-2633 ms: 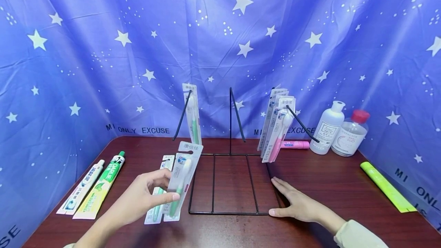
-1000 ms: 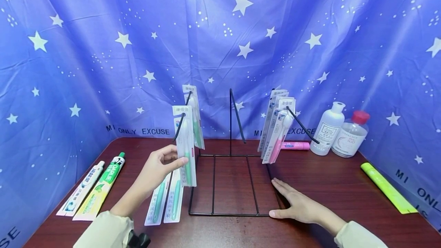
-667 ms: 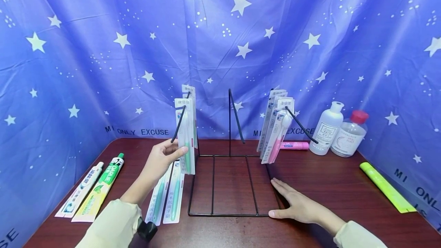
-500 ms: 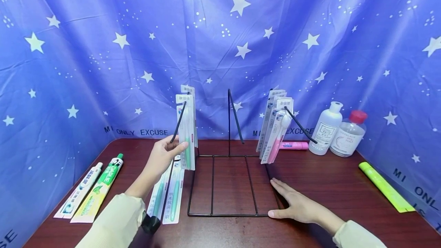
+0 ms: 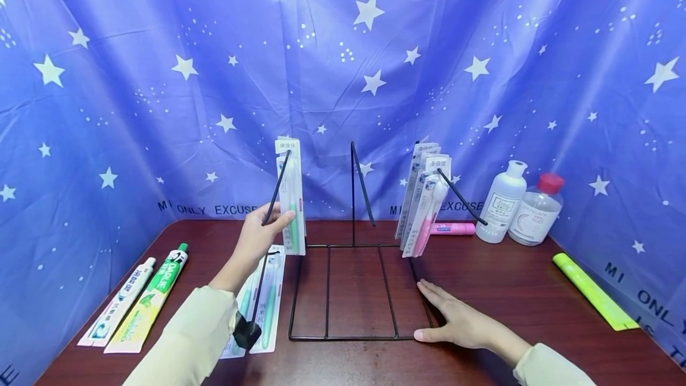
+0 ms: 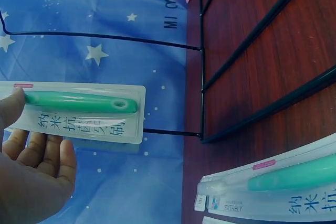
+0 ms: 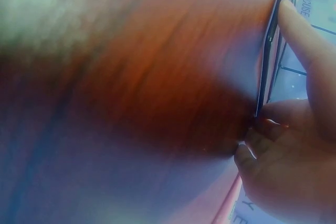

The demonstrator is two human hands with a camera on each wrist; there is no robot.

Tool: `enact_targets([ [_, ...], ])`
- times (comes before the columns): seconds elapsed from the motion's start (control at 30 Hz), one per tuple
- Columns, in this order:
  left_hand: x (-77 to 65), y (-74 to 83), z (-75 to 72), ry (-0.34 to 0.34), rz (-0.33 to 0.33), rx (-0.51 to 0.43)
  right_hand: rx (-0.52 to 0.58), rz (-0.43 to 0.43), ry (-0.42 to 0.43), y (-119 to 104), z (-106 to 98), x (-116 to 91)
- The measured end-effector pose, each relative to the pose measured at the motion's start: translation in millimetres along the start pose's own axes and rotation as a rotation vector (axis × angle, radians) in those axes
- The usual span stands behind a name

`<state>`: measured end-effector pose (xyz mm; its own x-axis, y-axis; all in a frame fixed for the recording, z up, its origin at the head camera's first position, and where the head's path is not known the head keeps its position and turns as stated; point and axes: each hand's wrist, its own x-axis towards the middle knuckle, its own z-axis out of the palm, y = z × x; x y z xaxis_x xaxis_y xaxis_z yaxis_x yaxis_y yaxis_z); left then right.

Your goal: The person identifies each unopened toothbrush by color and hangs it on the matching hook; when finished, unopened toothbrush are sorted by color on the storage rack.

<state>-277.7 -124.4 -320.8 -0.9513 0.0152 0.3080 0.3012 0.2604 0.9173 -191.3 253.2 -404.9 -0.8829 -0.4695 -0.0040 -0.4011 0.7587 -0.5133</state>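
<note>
My left hand (image 5: 257,240) pinches a packaged toothbrush (image 5: 292,195) with a green handle, thumb in front and fingers behind. The pack hangs upright on the left prong of a black wire rack (image 5: 354,338), far back along it. Another green pack on that prong is almost wholly hidden behind it. My right hand (image 5: 462,321) rests at the front right corner of the rack's base, fingers straight against the frame. Several packs with pink toothbrushes (image 5: 427,213) hang on the right prong. Two more green toothbrush packs (image 5: 270,308) lie on the table left of the rack.
Two toothpaste tubes (image 5: 150,299) lie at the left. At the back right stand a white bottle (image 5: 501,201) and a clear bottle with a red cap (image 5: 536,213), near a pink tube (image 5: 454,229). A yellow-green tube (image 5: 592,290) lies far right. The middle prong (image 5: 362,186) holds nothing.
My left hand has lifted the green toothbrush pack from beside the rack, put it onto the left prong and slid it backward to the pack behind. My right hand has stayed at the base.
</note>
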Motion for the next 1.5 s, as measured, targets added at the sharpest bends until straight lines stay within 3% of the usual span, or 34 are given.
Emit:
enact_targets([
  [0.33,-0.1,1.2,-4.9,0.010,-0.022,0.036,0.009,0.001,-0.003,-1.4,2.7,1.0],
  [0.63,-0.5,-8.5,-22.8,-0.011,-0.051,0.213,-0.008,-0.005,-0.005,0.0,1.5,0.7],
  [0.77,-4.4,-8.6,-37.1,-0.019,-0.018,0.275,-0.013,-0.025,0.003,-0.5,0.4,0.2],
  [0.9,-12.4,-7.0,-51.2,-0.030,0.025,0.340,-0.012,-0.026,0.007,-0.1,-0.5,-0.6],
  [1.17,-34.4,-14.6,-71.5,-0.005,0.043,0.479,-0.010,-0.016,0.014,0.2,-0.3,-1.9],
  [1.5,-59.7,-39.5,-83.2,-0.010,-0.031,0.530,-0.010,-0.013,0.013,-0.2,0.6,-1.5],
])
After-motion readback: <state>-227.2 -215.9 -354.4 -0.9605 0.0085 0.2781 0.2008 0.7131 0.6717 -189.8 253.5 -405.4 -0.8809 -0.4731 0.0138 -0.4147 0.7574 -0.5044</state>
